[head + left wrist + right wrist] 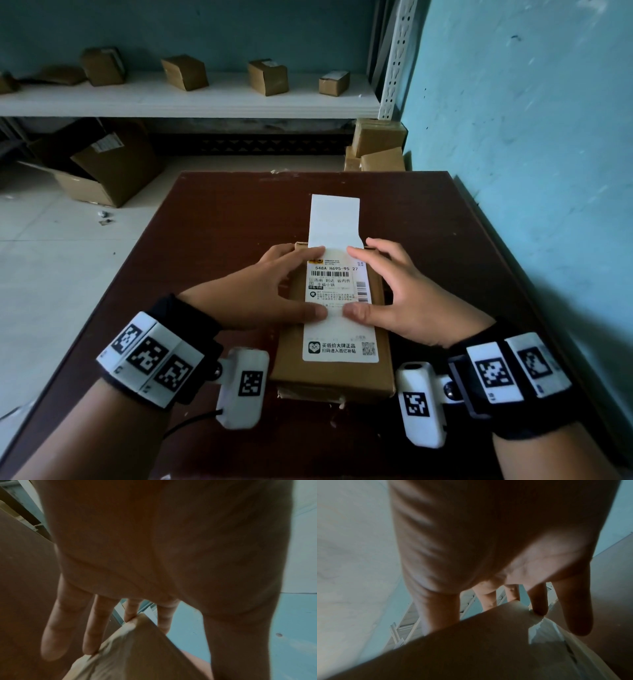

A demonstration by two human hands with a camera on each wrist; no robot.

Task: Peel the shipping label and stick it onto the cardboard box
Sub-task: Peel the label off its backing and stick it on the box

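A brown cardboard box (291, 366) lies on the dark table (222, 219), seen from below at its corner in both wrist views (137, 649) (471, 642). The white printed shipping label (339, 308) lies flat on the box's top. A blank white strip (335, 219) sticks out past the box's far end. My left hand (274, 291) presses the label's left side with spread straight fingers and thumb. My right hand (394, 291) does the same on the right side. In the wrist views, straight fingers (96, 622) (537, 599) reach over the box's edge.
A white shelf (188, 99) at the back carries several small cardboard boxes. An open carton (99, 168) lies on the pale floor at left. More boxes (376, 144) are stacked by the blue wall (513, 120) on the right, close to the table's edge.
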